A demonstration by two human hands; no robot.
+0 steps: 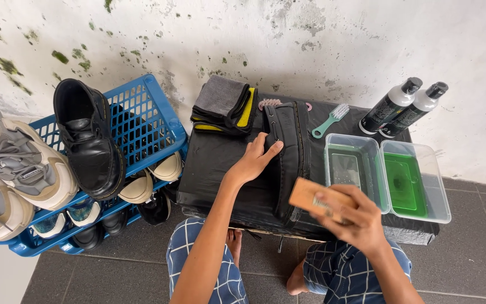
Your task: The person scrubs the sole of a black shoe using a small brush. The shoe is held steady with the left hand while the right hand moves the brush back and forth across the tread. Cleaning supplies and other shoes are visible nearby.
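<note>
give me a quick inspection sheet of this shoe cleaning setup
surface: low table wrapped in black plastic
job's things: black shoe lying on its side; wooden brush
clutter: folded cloths, green brush, two bottles, two clear tubs of liquid
grippers: left hand steadies the shoe; right hand grips the wooden brush
cables: nothing seen
surroundings: blue crate holding shoes, stained wall, grey tiles
</note>
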